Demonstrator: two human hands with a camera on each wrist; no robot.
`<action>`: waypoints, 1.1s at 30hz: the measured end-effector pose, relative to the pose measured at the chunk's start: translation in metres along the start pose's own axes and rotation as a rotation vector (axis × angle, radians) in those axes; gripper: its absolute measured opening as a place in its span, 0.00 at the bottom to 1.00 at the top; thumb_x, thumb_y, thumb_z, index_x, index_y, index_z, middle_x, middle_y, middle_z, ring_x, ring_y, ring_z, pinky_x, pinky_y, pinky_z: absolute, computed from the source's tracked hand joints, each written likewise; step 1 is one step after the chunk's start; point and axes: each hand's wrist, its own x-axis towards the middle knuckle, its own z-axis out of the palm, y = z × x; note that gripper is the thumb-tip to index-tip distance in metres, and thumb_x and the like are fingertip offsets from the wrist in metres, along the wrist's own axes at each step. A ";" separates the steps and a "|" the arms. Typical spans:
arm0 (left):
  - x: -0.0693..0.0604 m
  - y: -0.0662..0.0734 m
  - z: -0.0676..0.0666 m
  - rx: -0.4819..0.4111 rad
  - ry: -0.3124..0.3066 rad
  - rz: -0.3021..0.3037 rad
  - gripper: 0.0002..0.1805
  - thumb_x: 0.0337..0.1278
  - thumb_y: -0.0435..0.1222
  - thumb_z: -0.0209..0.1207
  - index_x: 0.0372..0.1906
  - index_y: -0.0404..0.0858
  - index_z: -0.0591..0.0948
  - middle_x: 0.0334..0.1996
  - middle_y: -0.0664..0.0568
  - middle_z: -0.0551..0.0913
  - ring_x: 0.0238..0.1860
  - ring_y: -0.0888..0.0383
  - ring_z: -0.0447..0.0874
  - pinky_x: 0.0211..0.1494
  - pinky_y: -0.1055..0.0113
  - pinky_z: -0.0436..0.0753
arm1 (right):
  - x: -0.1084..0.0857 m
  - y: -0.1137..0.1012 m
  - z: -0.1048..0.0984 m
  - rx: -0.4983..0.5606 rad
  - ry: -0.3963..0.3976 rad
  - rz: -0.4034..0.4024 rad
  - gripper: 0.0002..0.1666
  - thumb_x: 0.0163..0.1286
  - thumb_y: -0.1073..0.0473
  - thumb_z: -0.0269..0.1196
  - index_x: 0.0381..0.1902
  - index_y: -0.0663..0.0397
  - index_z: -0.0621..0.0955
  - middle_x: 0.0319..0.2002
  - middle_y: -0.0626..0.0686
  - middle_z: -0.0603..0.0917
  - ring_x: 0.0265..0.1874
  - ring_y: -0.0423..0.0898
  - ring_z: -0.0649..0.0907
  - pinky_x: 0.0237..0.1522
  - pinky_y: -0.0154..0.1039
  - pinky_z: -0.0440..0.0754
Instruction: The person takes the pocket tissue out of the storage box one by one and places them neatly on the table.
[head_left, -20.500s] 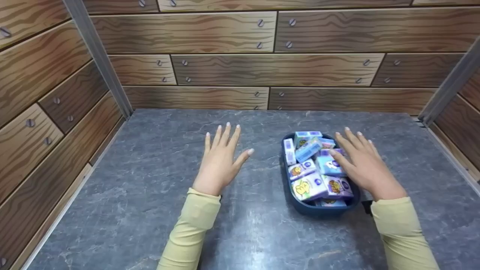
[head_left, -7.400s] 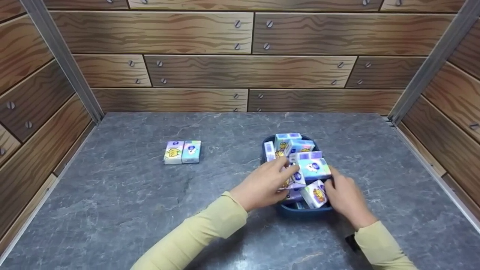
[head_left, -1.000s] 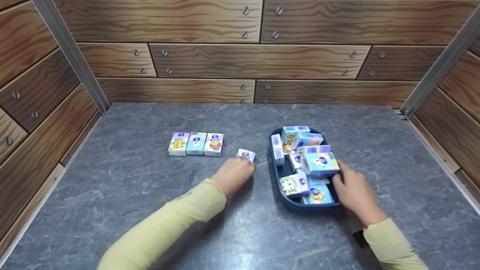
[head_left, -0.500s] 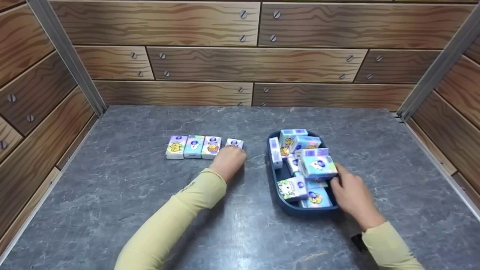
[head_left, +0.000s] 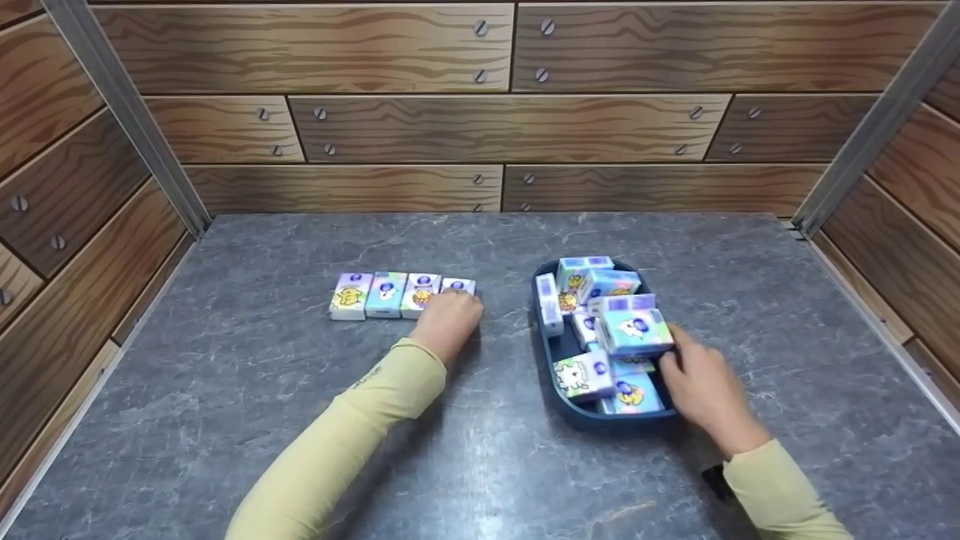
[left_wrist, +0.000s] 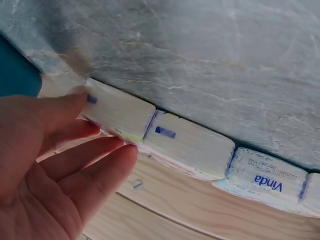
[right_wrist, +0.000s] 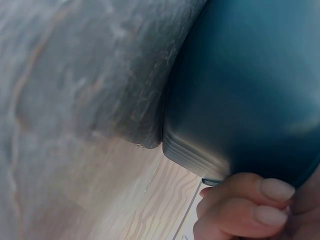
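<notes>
My left hand (head_left: 448, 324) holds a small white-and-purple tissue pack (head_left: 459, 286) at the right end of a row on the table. In the left wrist view the thumb and fingers are round that pack (left_wrist: 120, 107), which touches its neighbour (left_wrist: 192, 145). The row's other packs are a purple one (head_left: 351, 296), a blue one (head_left: 386, 295) and a white-purple one (head_left: 420, 292). My right hand (head_left: 705, 386) grips the right side of the dark blue basket (head_left: 547, 367); in the right wrist view its curled fingers lie against the basket wall (right_wrist: 240, 100).
Several tissue packs lie jumbled in the basket, among them a blue one (head_left: 636, 331) on top and a white-green one (head_left: 583, 375) at the front left. Wood-patterned walls (head_left: 405, 127) stand behind and at both sides of the grey table (head_left: 480, 465).
My left hand has moved left and away from me with the pack, closing the gap to the three-pack row. My right hand has stayed on the basket.
</notes>
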 end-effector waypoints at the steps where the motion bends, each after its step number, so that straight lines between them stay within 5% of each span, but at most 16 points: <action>1: 0.000 0.000 -0.002 -0.004 -0.004 -0.006 0.08 0.55 0.28 0.56 0.32 0.37 0.86 0.28 0.47 0.84 0.30 0.50 0.83 0.28 0.59 0.83 | 0.000 0.000 0.000 -0.002 0.001 -0.002 0.32 0.74 0.58 0.43 0.70 0.69 0.58 0.60 0.75 0.68 0.49 0.62 0.77 0.47 0.61 0.74; 5: 0.000 0.004 -0.015 -0.035 0.010 -0.023 0.08 0.55 0.26 0.56 0.33 0.36 0.85 0.30 0.46 0.84 0.33 0.49 0.83 0.30 0.58 0.83 | 0.000 0.000 -0.001 -0.016 0.007 -0.007 0.32 0.73 0.58 0.43 0.70 0.69 0.58 0.59 0.74 0.70 0.41 0.58 0.78 0.40 0.56 0.75; 11: 0.006 0.020 -0.047 -0.086 0.051 0.027 0.07 0.51 0.26 0.59 0.35 0.36 0.84 0.31 0.47 0.83 0.34 0.50 0.82 0.33 0.59 0.83 | -0.001 -0.001 -0.002 -0.018 0.010 -0.005 0.31 0.74 0.58 0.43 0.70 0.69 0.59 0.59 0.75 0.70 0.46 0.61 0.79 0.43 0.59 0.75; 18: 0.012 0.052 -0.078 -0.202 0.046 0.091 0.10 0.59 0.39 0.59 0.42 0.39 0.82 0.35 0.48 0.82 0.37 0.52 0.79 0.37 0.59 0.81 | -0.001 -0.001 0.000 -0.004 0.018 -0.014 0.31 0.74 0.58 0.44 0.70 0.68 0.59 0.58 0.75 0.71 0.48 0.63 0.79 0.46 0.62 0.75; 26: 0.019 0.090 -0.091 -0.295 0.092 0.215 0.14 0.62 0.45 0.58 0.45 0.40 0.80 0.40 0.49 0.81 0.40 0.53 0.79 0.43 0.61 0.81 | 0.000 -0.002 0.001 -0.002 0.015 -0.016 0.31 0.74 0.57 0.44 0.70 0.68 0.59 0.58 0.74 0.71 0.43 0.59 0.79 0.43 0.59 0.76; 33: 0.037 0.122 -0.090 -0.345 0.006 0.301 0.21 0.62 0.48 0.59 0.55 0.41 0.78 0.50 0.49 0.78 0.50 0.54 0.77 0.53 0.64 0.78 | -0.001 0.003 0.000 -0.010 0.026 -0.034 0.30 0.73 0.59 0.44 0.70 0.67 0.61 0.55 0.74 0.74 0.42 0.60 0.80 0.43 0.60 0.76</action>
